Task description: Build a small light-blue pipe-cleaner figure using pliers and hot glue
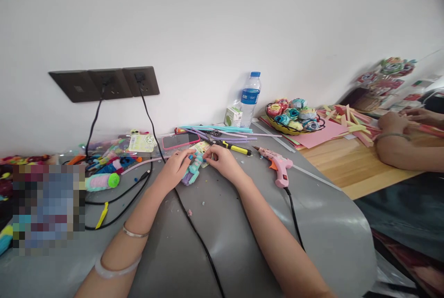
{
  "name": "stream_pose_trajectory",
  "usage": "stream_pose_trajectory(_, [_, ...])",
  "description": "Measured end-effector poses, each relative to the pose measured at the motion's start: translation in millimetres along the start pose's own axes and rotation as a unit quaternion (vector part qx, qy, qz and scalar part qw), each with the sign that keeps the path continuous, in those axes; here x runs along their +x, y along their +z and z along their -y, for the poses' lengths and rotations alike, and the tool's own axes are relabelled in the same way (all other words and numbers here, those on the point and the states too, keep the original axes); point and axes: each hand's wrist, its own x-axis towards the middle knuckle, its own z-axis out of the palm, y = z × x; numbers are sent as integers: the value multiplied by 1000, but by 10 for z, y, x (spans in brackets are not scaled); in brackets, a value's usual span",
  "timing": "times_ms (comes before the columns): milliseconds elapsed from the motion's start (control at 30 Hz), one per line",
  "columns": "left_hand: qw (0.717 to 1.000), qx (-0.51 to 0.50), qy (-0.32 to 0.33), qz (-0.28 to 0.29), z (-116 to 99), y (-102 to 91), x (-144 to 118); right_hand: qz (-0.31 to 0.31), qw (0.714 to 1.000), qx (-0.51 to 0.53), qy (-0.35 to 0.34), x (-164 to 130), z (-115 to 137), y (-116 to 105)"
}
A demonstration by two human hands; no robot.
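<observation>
A small fuzzy figure (193,168), teal and purple and seemingly of pipe cleaners, is between my hands just above the grey table. My left hand (176,167) pinches it from the left, next to a dark blue bit at its upper end. From the right, the fingers of my right hand (222,161) close on its upper side; the fingertips are partly hidden. Just beyond lie a pink-edged phone (180,140) and a yellow-and-black tool (237,149). Teal and purple pipe cleaners (229,130) are spread behind them. A pink glue gun (280,168) rests to the right.
A black cable (196,231) crosses the table. A water bottle (250,97), a small carton (233,117) and a basket of paper roses (293,127) stand behind. Colourful pipe-cleaner pieces (111,166) lie left. Another person's hands (393,124) are over a wooden table, right.
</observation>
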Motion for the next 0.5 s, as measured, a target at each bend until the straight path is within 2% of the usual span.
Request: stream_pose_trajectory(500, [1000, -15, -15, 3, -49, -37, -6, 58, 997, 0, -49, 94, -94, -76])
